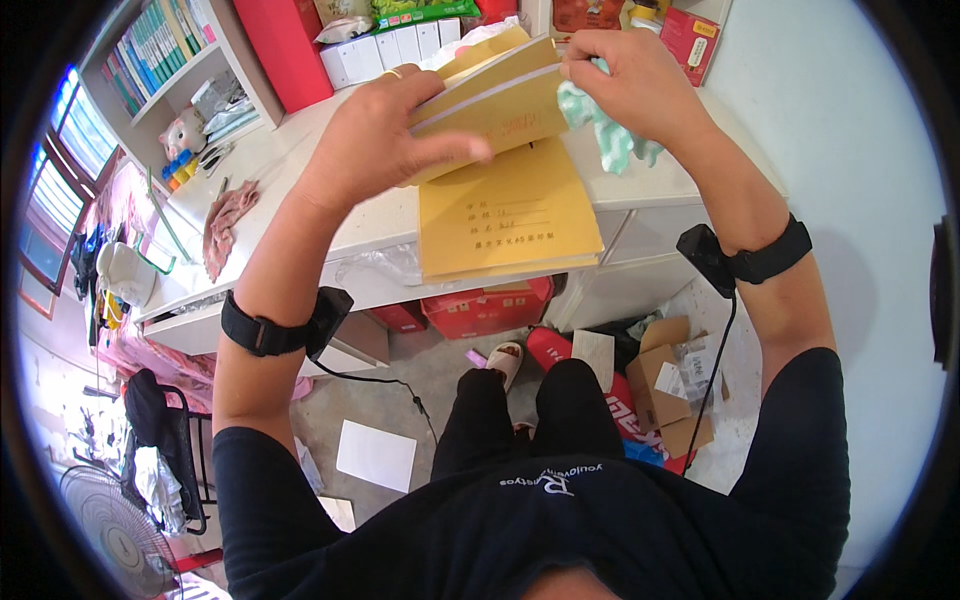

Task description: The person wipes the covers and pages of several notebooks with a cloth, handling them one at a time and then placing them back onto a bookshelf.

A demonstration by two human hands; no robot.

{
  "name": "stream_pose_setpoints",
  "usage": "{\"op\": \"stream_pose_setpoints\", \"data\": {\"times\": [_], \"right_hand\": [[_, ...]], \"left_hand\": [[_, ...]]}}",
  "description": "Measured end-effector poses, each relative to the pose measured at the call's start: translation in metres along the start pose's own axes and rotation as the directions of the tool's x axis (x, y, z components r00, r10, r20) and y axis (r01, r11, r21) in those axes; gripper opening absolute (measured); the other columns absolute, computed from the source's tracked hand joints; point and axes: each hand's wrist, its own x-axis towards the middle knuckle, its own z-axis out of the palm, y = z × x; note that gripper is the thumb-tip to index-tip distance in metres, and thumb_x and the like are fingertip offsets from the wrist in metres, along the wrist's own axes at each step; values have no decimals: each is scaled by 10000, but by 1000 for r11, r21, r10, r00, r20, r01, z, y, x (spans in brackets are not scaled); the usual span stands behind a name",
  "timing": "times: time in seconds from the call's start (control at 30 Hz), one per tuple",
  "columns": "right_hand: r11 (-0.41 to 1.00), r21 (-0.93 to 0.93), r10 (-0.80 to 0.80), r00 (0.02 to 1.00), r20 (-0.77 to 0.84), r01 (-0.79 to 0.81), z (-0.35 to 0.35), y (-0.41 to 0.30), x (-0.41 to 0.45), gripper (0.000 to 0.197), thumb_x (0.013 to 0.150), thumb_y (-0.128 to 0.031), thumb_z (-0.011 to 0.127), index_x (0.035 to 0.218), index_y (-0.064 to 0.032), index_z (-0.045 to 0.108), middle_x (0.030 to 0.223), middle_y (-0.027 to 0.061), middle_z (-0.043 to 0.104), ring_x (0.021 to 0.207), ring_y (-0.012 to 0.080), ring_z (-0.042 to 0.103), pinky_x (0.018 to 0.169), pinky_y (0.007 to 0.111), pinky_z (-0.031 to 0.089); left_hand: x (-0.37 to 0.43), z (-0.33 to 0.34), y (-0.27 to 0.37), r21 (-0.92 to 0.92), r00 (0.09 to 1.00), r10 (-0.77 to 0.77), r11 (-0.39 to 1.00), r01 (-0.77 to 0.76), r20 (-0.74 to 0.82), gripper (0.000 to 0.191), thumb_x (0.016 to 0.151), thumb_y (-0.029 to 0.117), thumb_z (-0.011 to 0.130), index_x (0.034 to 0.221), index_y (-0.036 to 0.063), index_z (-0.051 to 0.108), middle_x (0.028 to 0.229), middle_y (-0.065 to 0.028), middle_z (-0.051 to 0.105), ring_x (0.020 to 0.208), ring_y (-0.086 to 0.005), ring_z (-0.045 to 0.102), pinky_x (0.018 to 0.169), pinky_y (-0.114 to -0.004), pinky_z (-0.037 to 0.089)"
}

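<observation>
My left hand (397,135) grips the left side of several yellow paper booklets or folders (502,112), lifted and tilted above the desk, its thumb in front of them. At their upper right corner is my right hand (626,86), which also holds a mint-green and white cloth (615,142) that hangs down below the fingers. Under the lifted ones, another yellow folder (510,210) with printed and handwritten text lies at the desk's front edge, overhanging it. A pinkish-brown cloth (227,225) lies crumpled on the desk to the left.
Across the white desk (300,142) stand a red box (289,52), white boxes (397,46) and food packages. A bookshelf (176,82) is at the upper left. Below are a red storage box (487,307), an open cardboard box (660,375) and paper (376,455) on the floor. A wall bounds the right.
</observation>
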Motion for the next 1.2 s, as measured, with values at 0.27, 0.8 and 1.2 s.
{"op": "stream_pose_setpoints", "data": {"times": [0.27,0.8,1.2], "right_hand": [[968,251,-48,997,65,30,4,2,-63,298,709,-169,670,968,-38,606,979,61,622,837,224,593,718,290,470],[906,-254,-272,925,265,339,37,-10,-135,410,639,-50,625,1039,-131,581,1185,77,536,505,179,531,494,275,450],[956,291,-25,977,213,-39,16,13,-80,187,718,-21,568,899,-20,614,765,91,645,583,177,566,558,259,454]], "left_hand": [[-8,-2,-27,-174,944,-316,928,329,97,358,717,153,663,1030,53,524,872,-135,603,788,-231,586,723,-324,459],[-21,12,-35,-406,993,-95,907,113,64,259,811,22,524,1049,106,579,913,-48,567,827,-163,544,772,-258,430],[-20,8,-1,-108,982,37,994,-17,183,298,742,274,682,907,33,627,734,-87,480,705,-211,518,639,-294,407]]}}
